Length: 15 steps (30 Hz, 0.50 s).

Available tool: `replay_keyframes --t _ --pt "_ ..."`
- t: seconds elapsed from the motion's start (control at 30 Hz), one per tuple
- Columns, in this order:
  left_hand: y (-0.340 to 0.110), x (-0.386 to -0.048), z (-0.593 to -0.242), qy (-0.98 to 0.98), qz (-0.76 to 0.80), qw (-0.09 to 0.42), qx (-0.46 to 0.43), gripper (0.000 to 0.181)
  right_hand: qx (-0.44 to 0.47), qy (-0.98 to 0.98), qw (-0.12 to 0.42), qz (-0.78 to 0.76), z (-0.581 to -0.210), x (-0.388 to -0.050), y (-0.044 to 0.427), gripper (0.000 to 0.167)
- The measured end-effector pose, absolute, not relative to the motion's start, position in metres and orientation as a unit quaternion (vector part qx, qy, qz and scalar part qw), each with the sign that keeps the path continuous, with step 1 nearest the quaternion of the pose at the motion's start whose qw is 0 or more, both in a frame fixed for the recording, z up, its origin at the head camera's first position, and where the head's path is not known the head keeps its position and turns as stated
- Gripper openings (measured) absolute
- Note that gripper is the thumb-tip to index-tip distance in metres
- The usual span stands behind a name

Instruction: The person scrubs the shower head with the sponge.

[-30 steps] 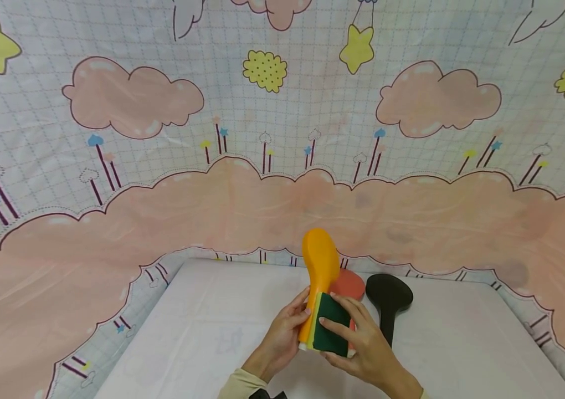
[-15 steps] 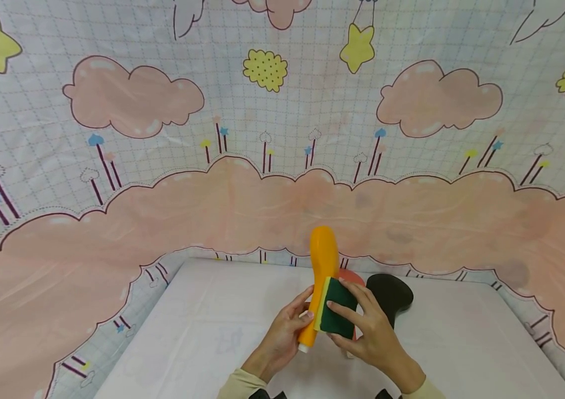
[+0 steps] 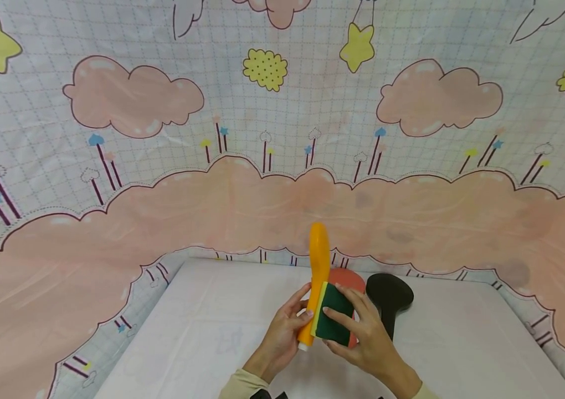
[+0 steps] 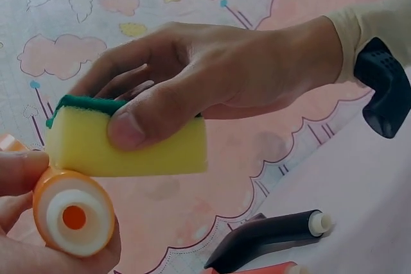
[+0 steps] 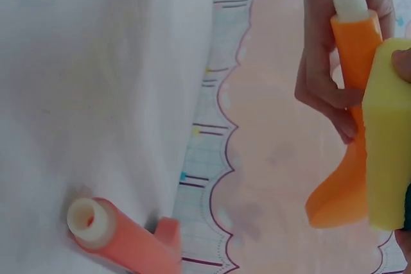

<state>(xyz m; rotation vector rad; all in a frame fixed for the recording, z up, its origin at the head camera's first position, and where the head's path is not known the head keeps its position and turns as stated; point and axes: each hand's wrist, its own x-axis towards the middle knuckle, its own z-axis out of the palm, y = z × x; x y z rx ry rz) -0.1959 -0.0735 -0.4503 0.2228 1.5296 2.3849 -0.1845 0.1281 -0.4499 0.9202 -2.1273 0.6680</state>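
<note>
My left hand (image 3: 282, 330) grips the lower handle of an orange shower head (image 3: 319, 249), which stands nearly upright with its head up and its white connector at the bottom. A yellow sponge with a green scouring side (image 3: 334, 316) lies against the handle's right side. My right hand (image 3: 369, 338) holds that sponge, fingers on the green face and thumb (image 4: 128, 129) on the yellow in the left wrist view. The right wrist view shows the sponge's yellow side (image 5: 388, 139) touching the orange handle (image 5: 356, 49). The spray face is not clearly visible.
Behind my right hand, a red shower head (image 3: 347, 280) lies on the white table (image 3: 188, 327), partly hidden. To its right lies a black shower head (image 3: 389, 291). A patterned cloth (image 3: 242, 210) with pink clouds hangs beyond the table.
The sponge went up along the handle, then came partway back down. The orange shower head has turned so that its head shows narrower. My left hand keeps its grip low on the handle.
</note>
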Motion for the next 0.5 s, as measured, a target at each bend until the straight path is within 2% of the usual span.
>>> replay_keyframes --t 0.2,0.5 --pt "-0.073 -0.198 -0.450 0.529 0.835 0.135 0.067 0.059 0.368 -0.821 0.342 0.272 -0.460 -0.181 0.123 0.050" --pt "-0.078 -0.199 -0.450 0.516 0.843 0.140 0.060 0.058 0.363 -0.829 0.321 0.278 -0.467 -0.173 0.115 0.051"
